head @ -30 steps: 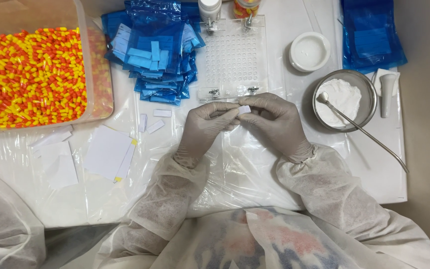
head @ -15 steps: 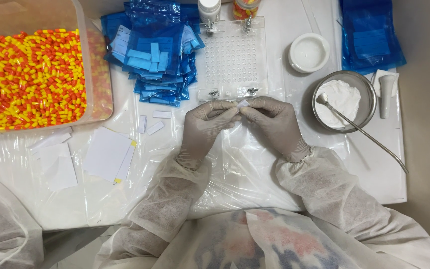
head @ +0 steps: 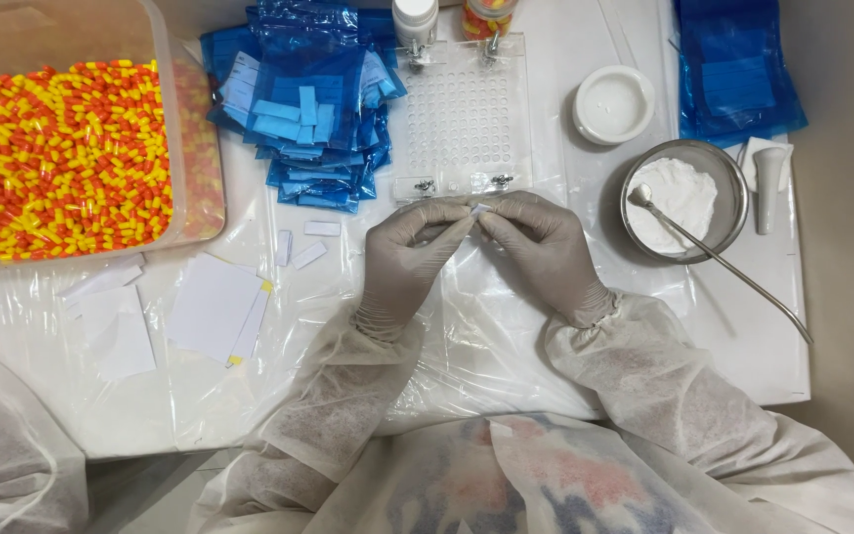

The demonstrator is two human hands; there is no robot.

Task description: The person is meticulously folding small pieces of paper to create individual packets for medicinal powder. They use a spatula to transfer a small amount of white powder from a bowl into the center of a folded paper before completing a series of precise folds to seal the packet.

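Observation:
Both my hands wear pale gloves and meet just below a clear perforated capsule tray (head: 464,114). My left hand (head: 409,255) and my right hand (head: 542,249) pinch a small white slip (head: 478,211) between their fingertips. It is tiny and partly hidden by the fingers. To the right stands a metal bowl of white powder (head: 684,201) with a long metal spatula (head: 733,275) resting in it. At the far left a clear tub (head: 190,158) holds several orange-and-yellow capsules (head: 61,158).
A heap of blue foil pouches (head: 308,99) lies left of the tray, another stack (head: 733,64) at the top right. A white round dish (head: 613,103), a white funnel (head: 769,180), two bottles (head: 415,18), white paper slips (head: 212,309) and small labels (head: 306,242) lie on the plastic-covered table.
My hands have shifted very slightly while still pinching the small white slip between them. Nothing else has moved.

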